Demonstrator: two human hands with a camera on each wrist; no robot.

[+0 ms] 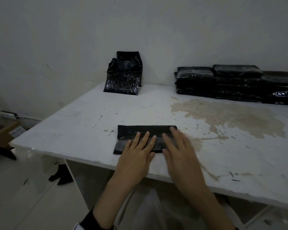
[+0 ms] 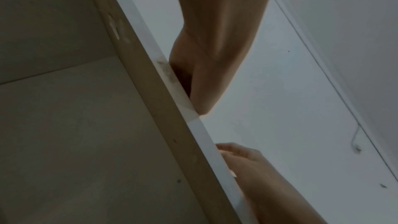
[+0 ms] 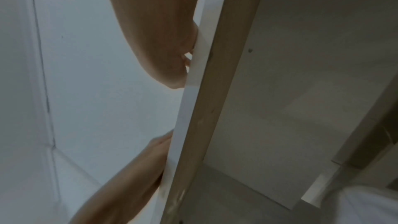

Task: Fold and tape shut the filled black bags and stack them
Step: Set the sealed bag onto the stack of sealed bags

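Bag (image 1: 140,131), table's (image 1: 83,113) six o'clock: left hand (image 1: 138,151) and right hand (image 1: 176,146) flat, fingers spread; press fold evenly outward before taping.

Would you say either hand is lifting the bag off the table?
No, the folded bag lies flat on the table under both hands.

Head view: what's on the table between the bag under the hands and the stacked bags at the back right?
Head view: only bare table, with a brown stain, between folded bag and stack.
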